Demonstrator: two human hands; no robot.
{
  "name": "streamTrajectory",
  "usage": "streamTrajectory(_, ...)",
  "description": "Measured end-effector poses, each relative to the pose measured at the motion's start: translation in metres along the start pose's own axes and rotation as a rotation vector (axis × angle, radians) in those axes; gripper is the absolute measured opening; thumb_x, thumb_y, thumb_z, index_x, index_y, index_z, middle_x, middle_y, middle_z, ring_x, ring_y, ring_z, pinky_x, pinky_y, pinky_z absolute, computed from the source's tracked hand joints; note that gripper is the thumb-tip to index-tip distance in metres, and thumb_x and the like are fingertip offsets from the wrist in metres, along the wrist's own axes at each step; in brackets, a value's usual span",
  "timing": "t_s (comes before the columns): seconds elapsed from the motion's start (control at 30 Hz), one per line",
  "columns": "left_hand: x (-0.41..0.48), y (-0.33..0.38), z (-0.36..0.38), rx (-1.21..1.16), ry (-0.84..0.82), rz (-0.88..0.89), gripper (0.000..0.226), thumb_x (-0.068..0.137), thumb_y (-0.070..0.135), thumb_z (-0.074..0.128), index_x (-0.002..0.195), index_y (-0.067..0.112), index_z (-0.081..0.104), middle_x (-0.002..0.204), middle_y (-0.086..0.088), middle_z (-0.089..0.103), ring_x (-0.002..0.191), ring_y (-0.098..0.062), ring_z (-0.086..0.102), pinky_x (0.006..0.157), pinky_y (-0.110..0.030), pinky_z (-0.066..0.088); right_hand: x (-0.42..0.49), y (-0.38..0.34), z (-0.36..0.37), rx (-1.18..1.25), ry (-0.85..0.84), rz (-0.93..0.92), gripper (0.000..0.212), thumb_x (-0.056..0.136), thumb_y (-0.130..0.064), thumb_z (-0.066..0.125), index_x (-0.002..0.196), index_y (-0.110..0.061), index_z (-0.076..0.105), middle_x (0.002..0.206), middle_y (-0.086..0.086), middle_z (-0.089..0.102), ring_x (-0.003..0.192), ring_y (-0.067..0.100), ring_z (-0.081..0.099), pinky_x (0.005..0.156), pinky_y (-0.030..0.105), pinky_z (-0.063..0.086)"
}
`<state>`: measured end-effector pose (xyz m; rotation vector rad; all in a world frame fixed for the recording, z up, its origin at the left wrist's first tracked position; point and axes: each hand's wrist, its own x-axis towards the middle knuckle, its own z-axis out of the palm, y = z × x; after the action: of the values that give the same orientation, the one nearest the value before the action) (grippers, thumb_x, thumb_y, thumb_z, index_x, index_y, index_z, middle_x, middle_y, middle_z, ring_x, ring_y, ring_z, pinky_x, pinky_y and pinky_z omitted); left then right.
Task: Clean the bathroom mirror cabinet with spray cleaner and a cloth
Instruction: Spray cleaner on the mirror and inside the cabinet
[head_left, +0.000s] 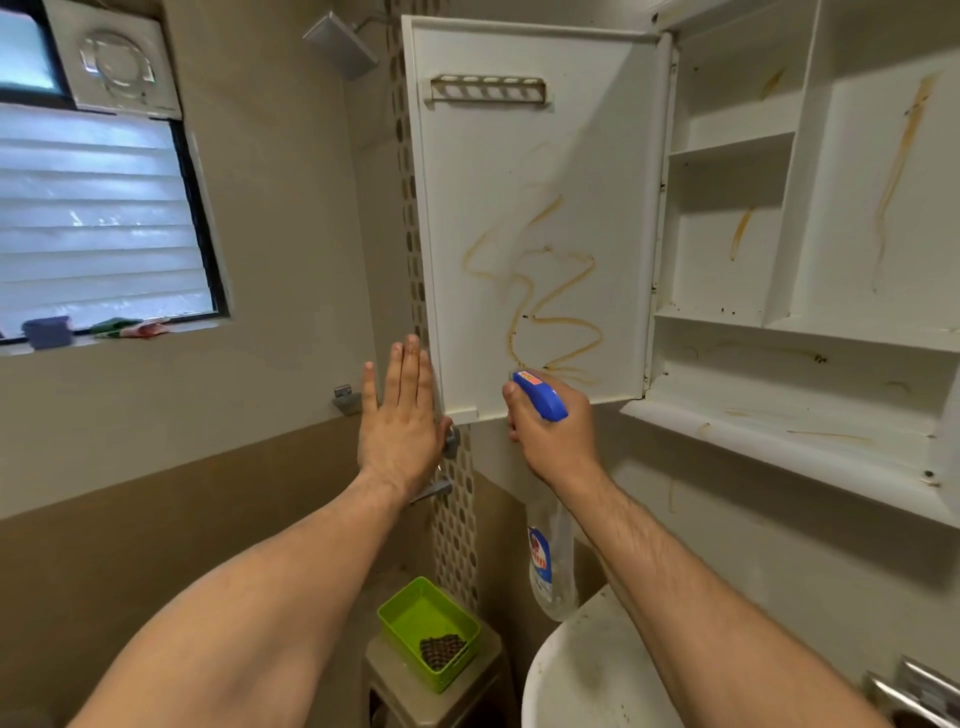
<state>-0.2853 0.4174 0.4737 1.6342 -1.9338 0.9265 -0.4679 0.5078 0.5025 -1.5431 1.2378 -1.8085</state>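
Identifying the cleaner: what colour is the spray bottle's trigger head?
The trigger head is blue with an orange label; head view.

- so the cabinet door (535, 208) hangs swung out to the left of the cabinet (810, 208), inner side facing me
- my left hand (400, 415) is flat against the door's left edge, down by the bottom corner
- my right hand (550, 431) is just right of it, under the door's lower edge, gripping the spray bottle (540, 397); nozzle in front of the door's bottom part, body hanging below my wrist
- a small rack (488, 91) is up high on the door
- the window (93, 208) is far left, vent fan (117, 62) above it
- the shower head (343, 44) is up top, left of the door
- down low a basket (426, 634) sits on a stool (395, 670), the sink (550, 660) just right of it
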Motion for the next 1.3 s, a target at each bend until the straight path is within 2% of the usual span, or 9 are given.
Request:
streamTrajectory(0.1, 0.010, 0.005, -0.013, 0.023, -0.001, 0.057, 0.093, 0.106, 0.055, 0.031, 0.154, 0.002, -0.029, 0.159, -0.017, -0.043, 0.150, -0.031, -0.037, 0.120, -0.056, -0.023, 0.008, -0.020, -0.011, -0.017, 0.047, -0.037, 0.018, 0.099, -0.033, 0.068, 0.081, -0.028, 0.065, 0.072, 0.003, 0.062, 0.067, 0.020, 0.059, 0.069, 0.042, 0.059)
streamTrajectory(0.2, 0.019, 0.014, -0.018, 0.000, 0.021, 0.104, 0.089, 0.106, 0.051, 0.034, 0.157, 0.004, -0.022, 0.160, -0.015, -0.043, 0.147, -0.028, -0.041, 0.120, -0.053, -0.025, 0.012, -0.028, -0.031, 0.011, 0.060, -0.020, 0.016, 0.098, -0.032, 0.067, 0.089, -0.019, 0.068, 0.080, 0.010, 0.068, 0.074, 0.029, 0.066, 0.072, 0.035, 0.060)
streamTrajectory(0.43, 0.043, 0.078, -0.031, -0.178, 0.065, 0.243, 0.082, 0.105, 0.046, 0.034, 0.160, 0.008, -0.014, 0.164, -0.011, -0.034, 0.152, -0.026, -0.033, 0.122, -0.042, -0.022, 0.001, -0.018, -0.090, -0.080, 0.131, 0.008, 0.007, 0.100, -0.035, 0.063, 0.095, -0.034, 0.067, 0.090, 0.003, 0.071, 0.082, 0.016, 0.070, 0.068, 0.013, 0.054)
streamTrajectory(0.57, 0.073, 0.128, -0.048, -0.311, 0.099, 0.379, 0.080, 0.106, 0.044, 0.033, 0.160, 0.012, -0.015, 0.167, -0.010, -0.027, 0.154, -0.024, -0.028, 0.123, -0.039, -0.020, 0.010, -0.034, -0.130, -0.269, 0.178, -0.077, 0.017, 0.099, -0.039, 0.064, 0.087, -0.028, 0.067, 0.076, -0.005, 0.065, 0.067, 0.006, 0.061, 0.065, 0.012, 0.046)
streamTrajectory(0.63, 0.096, 0.151, -0.062, -0.370, 0.116, 0.439, 0.081, 0.105, 0.042, 0.036, 0.160, 0.013, -0.015, 0.168, -0.008, -0.025, 0.155, -0.023, -0.024, 0.122, -0.037, -0.019, 0.022, -0.052, -0.149, -0.381, 0.180, -0.141, 0.024, 0.099, -0.039, 0.065, 0.080, -0.025, 0.064, 0.069, -0.006, 0.061, 0.061, 0.005, 0.054, 0.062, 0.013, 0.044)
streamTrajectory(0.8, 0.158, 0.196, -0.098, -0.507, 0.236, 0.532, 0.081, 0.106, 0.044, 0.036, 0.162, 0.011, -0.012, 0.170, -0.008, -0.018, 0.158, -0.022, -0.014, 0.124, -0.035, -0.013, 0.069, -0.112, -0.188, -0.648, 0.311, -0.260, 0.016, 0.098, -0.043, 0.065, 0.097, -0.029, 0.071, 0.083, -0.012, 0.070, 0.076, 0.003, 0.065, 0.071, 0.016, 0.048)
streamTrajectory(0.93, 0.204, 0.229, -0.127, -0.562, 0.360, 0.609, 0.082, 0.105, 0.048, 0.037, 0.162, 0.012, -0.010, 0.170, -0.007, -0.017, 0.157, -0.020, -0.015, 0.121, -0.034, -0.017, 0.103, -0.158, -0.220, -0.937, 0.464, -0.272, 0.031, 0.100, -0.038, 0.057, 0.073, -0.022, 0.057, 0.064, -0.004, 0.058, 0.054, 0.011, 0.052, 0.053, 0.025, 0.040)
streamTrajectory(1.03, 0.226, 0.256, -0.146, -0.598, 0.443, 0.691, 0.084, 0.105, 0.051, 0.038, 0.162, 0.014, -0.011, 0.168, -0.005, -0.018, 0.153, -0.018, -0.020, 0.117, -0.034, -0.022, 0.116, -0.179, -0.239, -1.076, 0.584, -0.220, 0.028, 0.100, -0.034, 0.056, 0.074, -0.022, 0.055, 0.065, -0.002, 0.057, 0.054, 0.012, 0.053, 0.048, 0.022, 0.035)
streamTrajectory(1.3, 0.237, 0.299, -0.162, -0.655, 0.472, 0.705, 0.094, 0.103, 0.057, 0.043, 0.160, 0.012, -0.016, 0.165, -0.008, -0.026, 0.152, -0.020, -0.025, 0.117, -0.038, -0.023, 0.113, -0.194, -0.254, -1.078, 0.677, -0.222, 0.029, 0.100, -0.031, 0.059, 0.075, -0.017, 0.060, 0.062, 0.001, 0.057, 0.052, 0.012, 0.053, 0.052, 0.032, 0.052)
